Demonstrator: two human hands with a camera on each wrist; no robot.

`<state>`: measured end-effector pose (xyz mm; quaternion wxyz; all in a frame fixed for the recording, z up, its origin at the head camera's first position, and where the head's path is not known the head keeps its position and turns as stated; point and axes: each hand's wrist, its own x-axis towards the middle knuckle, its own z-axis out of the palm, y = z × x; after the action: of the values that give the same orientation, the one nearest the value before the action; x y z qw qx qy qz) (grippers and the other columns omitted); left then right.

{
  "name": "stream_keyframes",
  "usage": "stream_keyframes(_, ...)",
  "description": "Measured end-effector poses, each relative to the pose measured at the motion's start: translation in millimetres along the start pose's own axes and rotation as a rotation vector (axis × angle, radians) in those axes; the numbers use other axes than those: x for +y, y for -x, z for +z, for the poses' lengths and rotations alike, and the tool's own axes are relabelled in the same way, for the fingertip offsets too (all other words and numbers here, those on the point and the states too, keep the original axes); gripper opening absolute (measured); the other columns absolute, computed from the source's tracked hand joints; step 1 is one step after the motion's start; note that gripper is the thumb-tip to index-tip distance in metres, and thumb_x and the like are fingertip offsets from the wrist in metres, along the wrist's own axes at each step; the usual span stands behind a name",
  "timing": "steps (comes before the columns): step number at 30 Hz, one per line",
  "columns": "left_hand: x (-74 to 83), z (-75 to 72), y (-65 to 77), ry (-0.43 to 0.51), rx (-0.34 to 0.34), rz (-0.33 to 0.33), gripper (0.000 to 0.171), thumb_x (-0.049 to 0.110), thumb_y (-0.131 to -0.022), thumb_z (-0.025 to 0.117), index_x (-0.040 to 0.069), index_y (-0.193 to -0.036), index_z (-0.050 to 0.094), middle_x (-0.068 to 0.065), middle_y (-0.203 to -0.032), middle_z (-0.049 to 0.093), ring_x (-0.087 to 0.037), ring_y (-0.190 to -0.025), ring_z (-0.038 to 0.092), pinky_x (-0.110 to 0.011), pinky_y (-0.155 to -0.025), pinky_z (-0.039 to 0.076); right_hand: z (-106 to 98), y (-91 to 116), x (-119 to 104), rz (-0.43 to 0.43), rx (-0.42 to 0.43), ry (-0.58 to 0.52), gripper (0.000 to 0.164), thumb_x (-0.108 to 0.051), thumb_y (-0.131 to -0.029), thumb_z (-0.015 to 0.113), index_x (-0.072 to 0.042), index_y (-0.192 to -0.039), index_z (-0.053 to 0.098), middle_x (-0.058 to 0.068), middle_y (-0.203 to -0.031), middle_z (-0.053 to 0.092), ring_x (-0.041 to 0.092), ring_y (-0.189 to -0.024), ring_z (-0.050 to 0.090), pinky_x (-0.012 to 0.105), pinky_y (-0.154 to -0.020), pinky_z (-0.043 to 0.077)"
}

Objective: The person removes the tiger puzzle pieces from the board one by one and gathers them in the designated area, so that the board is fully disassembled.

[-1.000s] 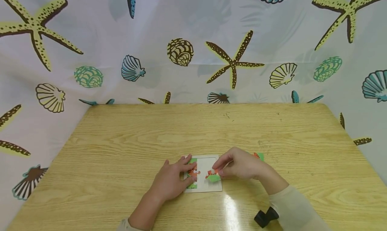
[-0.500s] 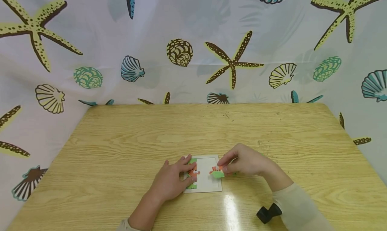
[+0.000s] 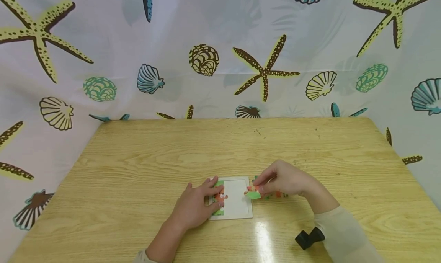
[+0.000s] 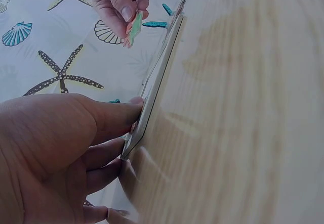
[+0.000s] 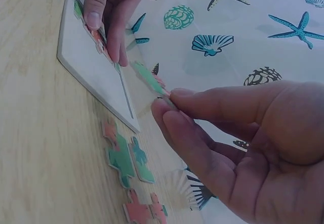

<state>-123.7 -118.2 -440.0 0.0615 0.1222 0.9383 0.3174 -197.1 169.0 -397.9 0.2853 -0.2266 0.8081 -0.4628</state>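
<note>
A white puzzle tray [image 3: 237, 205] lies on the table, with joined orange and green pieces [image 3: 218, 212] along its left side. My left hand [image 3: 196, 206] rests on that side with its fingers spread, the thumb and fingertips on the pieces and frame. My right hand [image 3: 289, 180] pinches a green and orange puzzle piece [image 3: 253, 195] between thumb and fingers, raised near the tray's right edge. In the right wrist view the held piece [image 5: 150, 78] is tilted. Below it lie loose puzzle pieces [image 5: 120, 161], partly hidden by my right hand in the head view.
The wooden table [image 3: 155, 152] reaches back to a white cloth [image 3: 213, 90] printed with starfish and shells. A black device [image 3: 309, 238] sits at the right sleeve. Light glares on the table [image 3: 263, 236] in front of the tray.
My right hand has drawn back to the right with the pinched puzzle piece, from over the tray to its right edge. Loose pieces beneath show more. My left hand has stayed put.
</note>
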Motion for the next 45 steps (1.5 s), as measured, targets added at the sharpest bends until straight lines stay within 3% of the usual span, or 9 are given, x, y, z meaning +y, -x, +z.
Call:
stream_keyframes(11,-0.2,-0.3,-0.3,-0.007,0.001,0.004,0.043,0.028,-0.095,0.077,0.013,-0.135,0.071,-0.004,-0.156,0.052,-0.031,-0.145,0.047,-0.071,-0.120,0.018,-12,5,2,0.003,0.022,-0.013,0.019,-0.004,-0.095,0.074,0.004,-0.112,0.077,0.013,-0.110,0.076,0.017,-0.086,0.073,0.038,-0.080,0.061)
stream_keyframes(22,-0.7,0.4,-2.0,0.019,0.008,-0.009,0.044,0.029,-0.093,0.079,0.012,-0.133,0.072,-0.004,-0.155,0.053,-0.031,-0.145,0.048,-0.068,-0.122,0.017,-25,11,3,0.025,0.046,-0.028,0.015,0.000,-0.095,0.071,0.007,-0.108,0.075,0.011,-0.099,0.075,0.017,-0.086,0.072,0.033,-0.079,0.061)
stream_keyframes(26,-0.1,1.1,-3.9,0.041,0.038,-0.019,0.045,0.025,-0.089,0.084,0.009,-0.129,0.074,-0.008,-0.152,0.056,-0.033,-0.142,0.051,-0.069,-0.120,0.023,-26,13,2,0.024,0.042,-0.037,0.015,0.000,-0.096,0.070,0.008,-0.108,0.074,0.012,-0.097,0.075,0.019,-0.086,0.073,0.037,-0.081,0.063)
stream_keyframes(31,3.0,2.7,-6.4,0.101,0.090,0.008,0.038,0.014,-0.081,0.090,0.004,-0.116,0.079,-0.014,-0.141,0.065,-0.042,-0.130,0.058,-0.062,-0.110,0.043,-26,14,2,0.030,0.047,-0.050,0.016,0.001,-0.096,0.070,0.010,-0.109,0.073,0.013,-0.097,0.074,0.021,-0.084,0.073,0.042,-0.081,0.063)
stream_keyframes(35,-2.2,5.9,-7.9,0.214,0.071,0.029,0.027,0.008,-0.083,0.087,0.005,-0.110,0.081,-0.011,-0.134,0.069,-0.028,-0.105,0.066,-0.037,-0.091,0.057,-26,14,3,0.037,0.057,-0.047,0.015,0.001,-0.096,0.070,0.009,-0.108,0.073,0.011,-0.095,0.074,0.021,-0.082,0.072,0.042,-0.080,0.063)
stream_keyframes(39,-11.2,7.2,-8.8,0.309,0.056,0.039,0.024,0.009,-0.084,0.087,0.008,-0.107,0.082,-0.010,-0.131,0.070,-0.011,-0.078,0.058,-0.021,-0.068,0.049,-27,15,4,0.041,0.060,-0.045,0.016,0.002,-0.096,0.070,0.009,-0.109,0.073,0.011,-0.096,0.075,0.022,-0.084,0.072,0.042,-0.080,0.063)
stream_keyframes(45,-14.0,6.3,-9.8,0.360,0.062,0.001,0.023,0.011,-0.082,0.089,0.012,-0.105,0.083,-0.008,-0.131,0.072,-0.010,-0.075,0.059,-0.020,-0.064,0.046,-30,16,4,0.038,0.054,-0.045,0.016,0.001,-0.096,0.069,0.010,-0.109,0.073,0.012,-0.097,0.074,0.022,-0.086,0.073,0.041,-0.082,0.063)
